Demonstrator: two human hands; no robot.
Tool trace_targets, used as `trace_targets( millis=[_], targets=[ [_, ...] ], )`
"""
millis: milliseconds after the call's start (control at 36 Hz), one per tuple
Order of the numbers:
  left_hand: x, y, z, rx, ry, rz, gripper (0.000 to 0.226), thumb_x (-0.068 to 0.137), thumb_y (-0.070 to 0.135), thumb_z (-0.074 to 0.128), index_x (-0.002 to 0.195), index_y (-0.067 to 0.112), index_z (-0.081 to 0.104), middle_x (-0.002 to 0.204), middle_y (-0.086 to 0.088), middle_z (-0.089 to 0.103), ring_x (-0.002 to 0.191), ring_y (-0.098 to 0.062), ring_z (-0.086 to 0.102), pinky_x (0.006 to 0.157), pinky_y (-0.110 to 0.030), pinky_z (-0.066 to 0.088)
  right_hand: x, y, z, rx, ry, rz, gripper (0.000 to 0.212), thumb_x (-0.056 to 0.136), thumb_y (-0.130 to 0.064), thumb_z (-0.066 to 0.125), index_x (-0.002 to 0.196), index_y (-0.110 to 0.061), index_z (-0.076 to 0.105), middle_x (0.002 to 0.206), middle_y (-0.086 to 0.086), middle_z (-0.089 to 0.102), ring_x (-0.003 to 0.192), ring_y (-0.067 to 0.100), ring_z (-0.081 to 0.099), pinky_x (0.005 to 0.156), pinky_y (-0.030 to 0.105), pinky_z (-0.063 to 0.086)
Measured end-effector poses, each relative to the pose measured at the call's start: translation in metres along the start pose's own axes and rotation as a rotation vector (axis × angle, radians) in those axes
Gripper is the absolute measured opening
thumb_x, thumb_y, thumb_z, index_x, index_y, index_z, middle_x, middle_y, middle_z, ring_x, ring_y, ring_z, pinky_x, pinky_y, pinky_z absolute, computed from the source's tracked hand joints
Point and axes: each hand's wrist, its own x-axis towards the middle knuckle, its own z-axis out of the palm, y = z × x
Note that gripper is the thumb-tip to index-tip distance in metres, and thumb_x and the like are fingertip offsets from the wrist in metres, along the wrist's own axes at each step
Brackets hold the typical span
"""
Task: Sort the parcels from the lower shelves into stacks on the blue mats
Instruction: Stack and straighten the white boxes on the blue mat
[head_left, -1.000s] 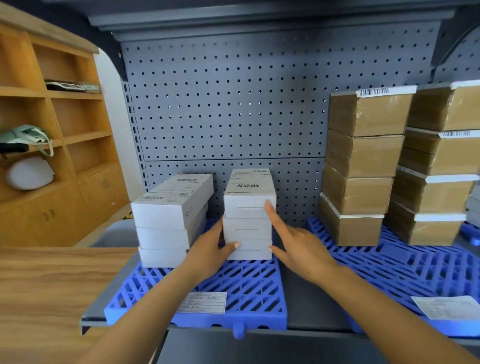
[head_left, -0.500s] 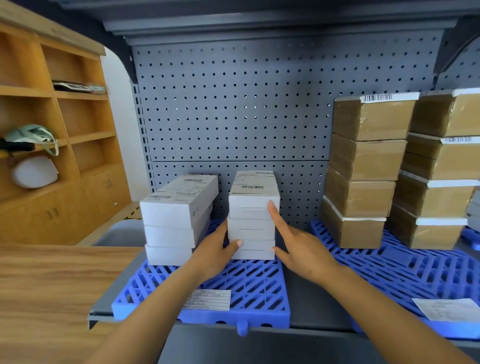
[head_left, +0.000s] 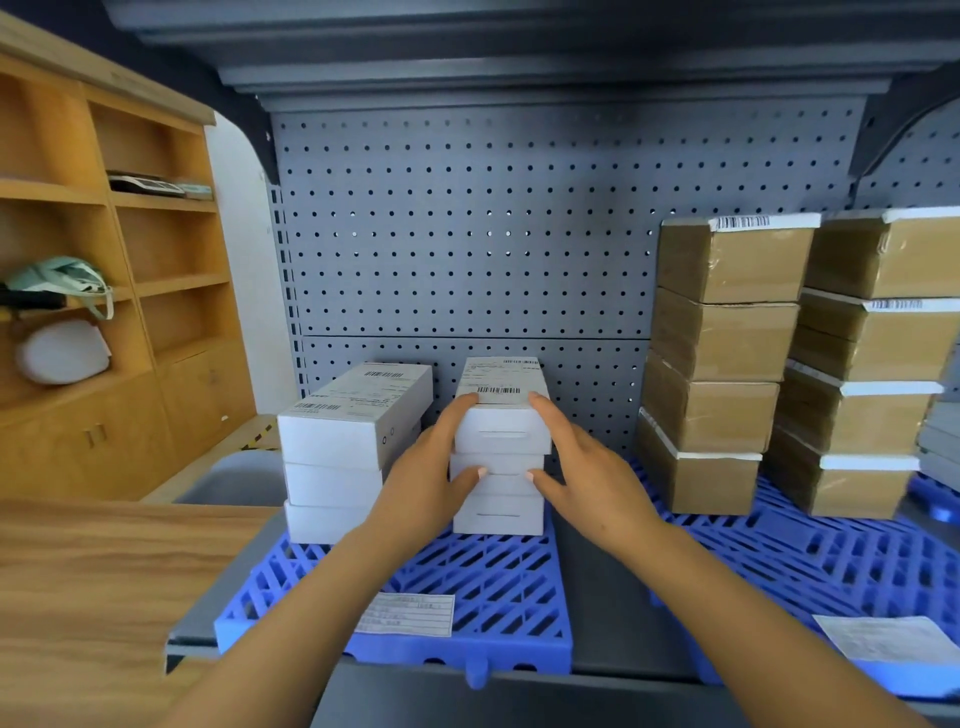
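Paper label (head_left: 405, 614) on blue mat (head_left: 498, 577): print too small to read. Rightmost brown stack (head_left: 883, 358) cut off at the view's edge; grey parcels (head_left: 943, 441) beside it barely showing.

A grey perforated back panel (head_left: 467, 234) is shown beneath a grey overhead shelf (head_left: 519, 67). At left, a wooden shelving unit (head_left: 156, 249), fitted with open compartments and lower cabinet doors (head_left: 208, 395), is set beside a white wall (head_left: 239, 270). A wood-grain tabletop (head_left: 104, 582) is seen at lower left. The scene is evenly lit.
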Motion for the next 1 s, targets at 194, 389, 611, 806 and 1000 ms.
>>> trace_targets(
  millis=[194, 389, 611, 806, 1000],
  targets=[
    [-0.001, -0.003, 0.005, -0.007, 0.089, -0.014, 0.066, 0.093, 0.017, 0.060, 0.134, 0.055, 0.026, 0.131, 0.004, 0.051, 0.107, -0.011, 0.056, 0.090, -0.039, 0.053, -0.002, -0.005, 0.004, 0.033, -0.035, 0.021, 0.081, 0.097, -0.026, 0.050, 0.148, -0.041, -0.012, 0.145, 0.003, 0.041, 0.104, 0.024, 0.057, 0.076, 0.039, 0.052],
    [0.000, -0.005, 0.001, 0.000, 0.052, -0.013, 0.061, 0.094, 0.023, 0.058, 0.134, 0.055, 0.025, 0.110, -0.004, 0.064, 0.093, -0.017, 0.063, 0.077, -0.041, 0.056, 0.000, -0.008, 0.003, -0.038, -0.047, 0.023, 0.078, 0.098, -0.035, 0.047, 0.150, -0.032, -0.011, 0.110, 0.005, 0.058, 0.072, 0.016, 0.048, 0.054, 0.030, 0.036],
    [0.004, -0.004, -0.008, -0.005, -0.024, -0.040, 0.051, 0.098, 0.031, 0.051, 0.140, 0.048, 0.027, 0.111, -0.009, 0.066, 0.096, -0.024, 0.064, 0.078, -0.047, 0.054, 0.003, -0.002, 0.001, -0.023, -0.042, 0.046, 0.062, 0.101, -0.037, 0.039, 0.151, -0.031, 0.003, 0.068, -0.010, 0.041, 0.057, 0.014, 0.045, 0.045, 0.027, 0.031],
    [0.005, -0.006, -0.006, -0.001, -0.036, -0.044, 0.049, 0.099, 0.034, 0.047, 0.137, 0.054, 0.022, 0.106, -0.008, 0.067, 0.089, -0.023, 0.065, 0.073, -0.046, 0.055, 0.008, 0.016, 0.010, 0.207, -0.001, 0.025, 0.061, 0.097, -0.038, 0.048, 0.140, -0.053, 0.006, 0.108, 0.011, 0.066, 0.086, 0.024, 0.066, 0.072, 0.044, 0.055],
    [0.005, -0.004, -0.006, 0.019, -0.049, -0.055, 0.050, 0.100, 0.031, 0.045, 0.139, 0.050, 0.020, 0.108, -0.002, 0.067, 0.081, -0.018, 0.064, 0.067, -0.042, 0.055, 0.010, 0.015, 0.011, 0.238, 0.009, 0.023, 0.061, 0.097, -0.037, 0.050, 0.137, -0.056, 0.009, 0.112, 0.010, 0.066, 0.096, 0.027, 0.065, 0.077, 0.049, 0.054]
  ],
)
